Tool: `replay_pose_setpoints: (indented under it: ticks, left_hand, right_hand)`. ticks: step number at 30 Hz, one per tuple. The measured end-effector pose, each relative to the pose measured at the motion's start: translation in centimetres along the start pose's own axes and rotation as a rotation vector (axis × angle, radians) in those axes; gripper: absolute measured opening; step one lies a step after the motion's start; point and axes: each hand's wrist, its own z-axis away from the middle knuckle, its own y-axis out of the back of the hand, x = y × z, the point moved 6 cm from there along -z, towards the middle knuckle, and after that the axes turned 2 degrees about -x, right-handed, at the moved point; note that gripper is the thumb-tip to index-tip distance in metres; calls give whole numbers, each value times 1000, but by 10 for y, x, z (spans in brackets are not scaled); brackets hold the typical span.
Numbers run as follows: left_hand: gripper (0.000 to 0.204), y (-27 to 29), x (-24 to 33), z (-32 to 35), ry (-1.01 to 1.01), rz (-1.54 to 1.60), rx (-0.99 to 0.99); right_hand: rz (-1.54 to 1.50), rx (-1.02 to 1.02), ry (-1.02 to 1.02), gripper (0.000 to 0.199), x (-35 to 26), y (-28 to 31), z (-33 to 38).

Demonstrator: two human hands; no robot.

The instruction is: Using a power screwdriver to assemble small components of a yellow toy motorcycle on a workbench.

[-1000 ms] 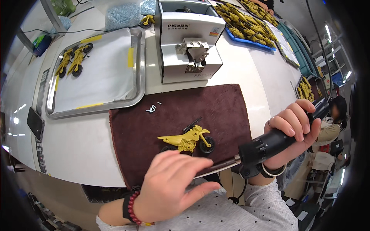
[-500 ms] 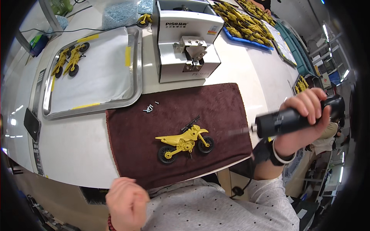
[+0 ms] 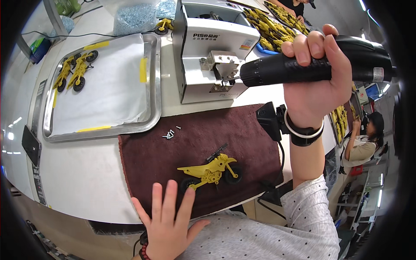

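Note:
My right hand (image 3: 314, 97) is wrapped round a black electric screwdriver (image 3: 277, 71), held level above the right of the bench. Its thin bit reaches the metal outlet block of a white screw feeder machine (image 3: 212, 39); whether a screw is on the tip cannot be made out. A yellow toy dirt bike (image 3: 210, 172) with black wheels lies on its side on the dark brown cloth (image 3: 149, 156). Beside its rear wheel my left hand (image 3: 169, 229) is open, fingers spread, over the cloth's near edge. Several small silver screws (image 3: 170, 134) lie loose towards the cloth's far left.
At the left is a metal tray (image 3: 152, 99) lined with white paper, with two yellow toy bikes (image 3: 78, 71). Several more fill trays (image 3: 271, 32) at the back right. Bubble-wrapped bundles (image 3: 135, 19) stand behind. Co-workers (image 3: 364, 143) sit at the right and far back.
My right hand has swung the screwdriver up and left from beside the cloth to the screw feeder's outlet. My left hand has opened from a closed curl and moved toward the toy bike.

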Motion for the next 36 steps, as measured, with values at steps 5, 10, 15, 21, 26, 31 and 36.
replay_pose_setpoints:
  ticks: [5, 10, 15, 21, 26, 31, 36]
  left_hand:
    - [72, -40, -9, 9, -9, -180, -176]
    - [74, -42, -11, 5, 7, -147, -177]
    - [73, -43, -10, 5, -3, -156, -179]
    - [73, -33, -5, 2, -3, -71, -106]
    - [74, -33, -7, 2, 23, -57, -113]
    - [74, -42, -8, 5, -5, -168, -165]
    - [74, -42, -11, 6, 9, -156, -163]
  right_hand:
    - [-47, 23, -52, 22, 0, 4, -7]
    - [-43, 15, -80, 25, 4, 3, -9]
    - [-38, 7, -79, 26, 6, 1, -11]
    - [-29, 4, -88, 26, 10, 3, -12]
    - [-10, 13, -97, 28, 13, 0, -14]
    - [64, -72, -115, 31, 17, -11, -23]
    - [212, 161, -59, 34, 19, -34, -23]
